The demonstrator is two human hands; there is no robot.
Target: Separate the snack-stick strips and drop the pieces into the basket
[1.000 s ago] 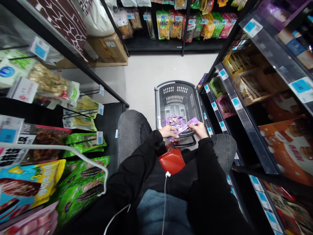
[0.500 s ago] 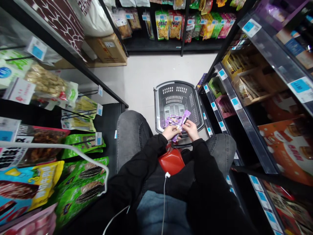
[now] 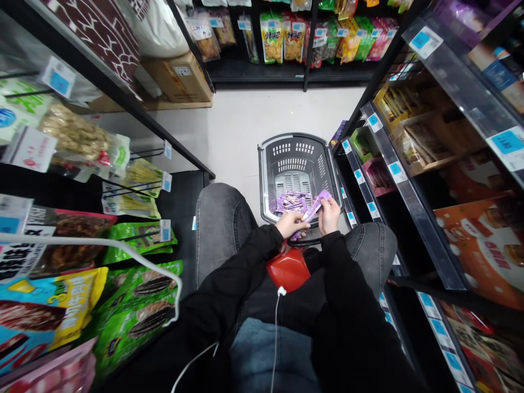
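Over the near rim of a dark grey shopping basket (image 3: 292, 164), both hands hold a purple snack packet (image 3: 314, 208). My left hand (image 3: 290, 224) is closed on its lower end. The fingers of my right hand (image 3: 329, 215) pinch its upper end, which points away to the right. Below my left fingers another bit of purple wrapper shows; whether it belongs to a second packet I cannot tell. Several similar purple packets (image 3: 292, 202) lie loose at the near end inside the basket. The basket's black handle (image 3: 308, 242) is folded toward me, beneath the hands.
A red box-like object (image 3: 289, 269) with a white cable rests between my legs. On the left are hanging snack bags (image 3: 141, 234) and a white curved rod (image 3: 139, 256). Shelves with price tags (image 3: 397, 170) stand close on the right. Beyond the floor, a cardboard box (image 3: 180, 79) sits.
The packet has tilted further to the right. My right hand has moved slightly right, and my left hand a little right and nearer to me. More of the packets in the basket shows.
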